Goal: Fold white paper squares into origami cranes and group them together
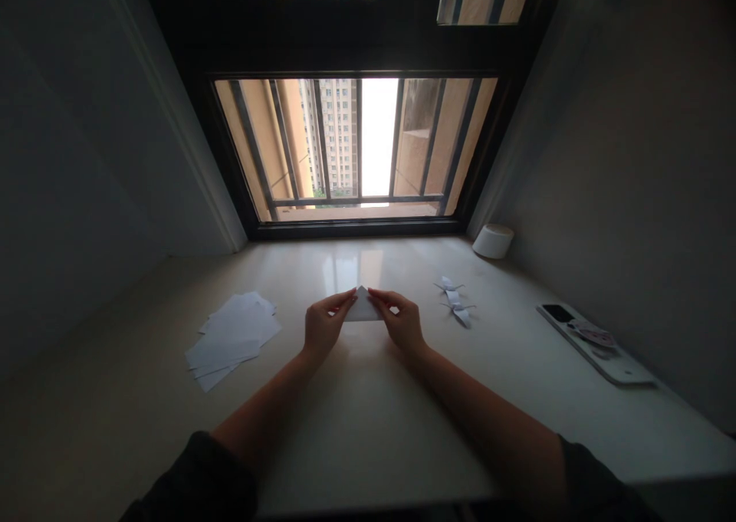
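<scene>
Between my two hands is a small folded piece of white paper (363, 309), its pointed tip facing the window. The fingers of my left hand (323, 321) pinch its left edge near the top. My right hand (405, 323) pinches the right edge in the same way. Both hands are just over the pale sill, and the fingers partly cover the paper's sides. To the left lies a loose stack of white paper sheets (235, 338). Folded white paper figures (454, 301), which look like origami cranes, stand in a row to the right of my right hand.
A phone (598, 344) in a pale case lies at the right, by the wall. A white cylindrical object (493, 241) stands in the far right corner. A dark-framed window (356, 231) with bars outside closes off the back, and walls rise on both sides.
</scene>
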`<state>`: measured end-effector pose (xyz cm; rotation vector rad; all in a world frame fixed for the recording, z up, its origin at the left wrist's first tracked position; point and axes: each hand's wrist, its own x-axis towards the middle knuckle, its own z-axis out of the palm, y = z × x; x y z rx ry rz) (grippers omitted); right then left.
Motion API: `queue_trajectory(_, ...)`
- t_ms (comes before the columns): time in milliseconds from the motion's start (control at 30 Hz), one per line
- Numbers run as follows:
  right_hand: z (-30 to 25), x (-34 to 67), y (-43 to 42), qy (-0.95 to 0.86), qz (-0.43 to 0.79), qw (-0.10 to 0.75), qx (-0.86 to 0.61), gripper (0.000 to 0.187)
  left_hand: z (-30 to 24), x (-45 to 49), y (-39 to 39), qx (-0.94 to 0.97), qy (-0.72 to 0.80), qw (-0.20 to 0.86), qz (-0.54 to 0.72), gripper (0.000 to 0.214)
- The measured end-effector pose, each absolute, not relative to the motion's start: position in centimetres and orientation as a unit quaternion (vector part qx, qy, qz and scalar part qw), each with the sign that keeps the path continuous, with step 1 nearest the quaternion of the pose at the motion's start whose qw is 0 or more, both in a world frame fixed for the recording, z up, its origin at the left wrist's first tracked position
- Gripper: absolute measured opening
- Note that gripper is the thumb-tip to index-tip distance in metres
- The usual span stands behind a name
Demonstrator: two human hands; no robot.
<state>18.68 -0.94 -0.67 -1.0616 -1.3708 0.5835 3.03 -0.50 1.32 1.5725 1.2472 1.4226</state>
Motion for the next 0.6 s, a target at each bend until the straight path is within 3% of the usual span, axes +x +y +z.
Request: queue_trajectory(600,-0.29,18.64,-1.13,-0.607,0.242,0.605,-0.456,0.022,1.71,3.13,-0.90,0.607,0.487,0.294,0.555,0.023)
